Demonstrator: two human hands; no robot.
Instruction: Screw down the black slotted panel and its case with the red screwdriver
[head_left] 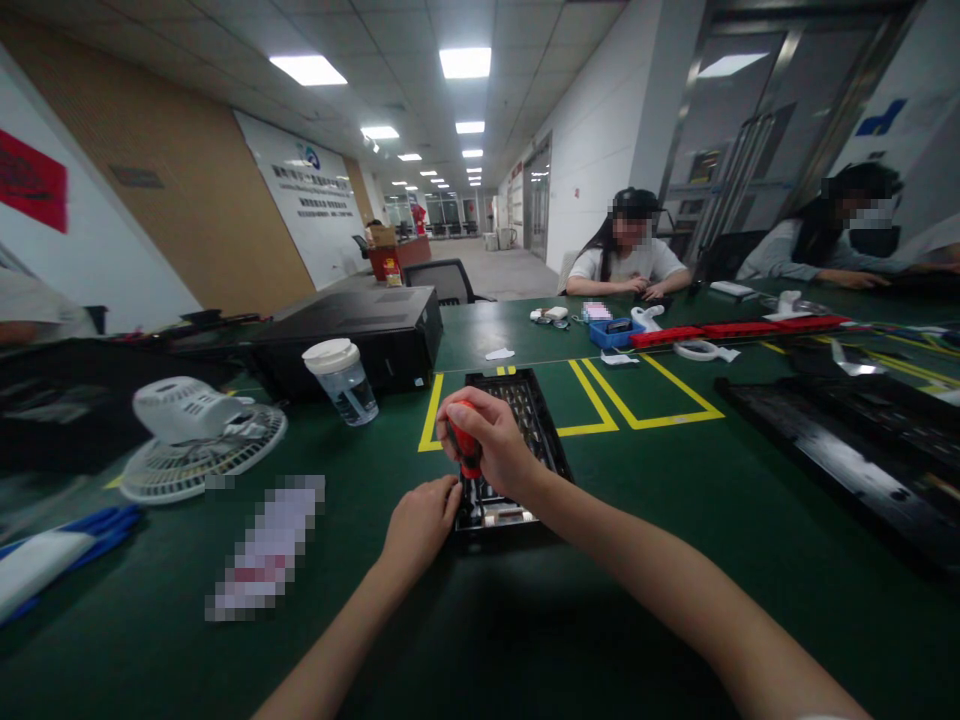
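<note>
A black keyboard-like tray (536, 420) lies lengthwise on the green table in front of me. My right hand (491, 435) is closed around the red handle of a screwdriver (466, 447), held upright with its tip down on the near end of the tray. My left hand (420, 520) rests curled against the tray's near left corner, fingers pinched at the screwdriver's lower shaft.
A small white fan (199, 440) and a clear lidded cup (345, 380) stand at the left, before a black box (360, 335). Yellow tape lines (637, 400) mark the table. A long black panel (855, 440) lies right. Two people sit across the table.
</note>
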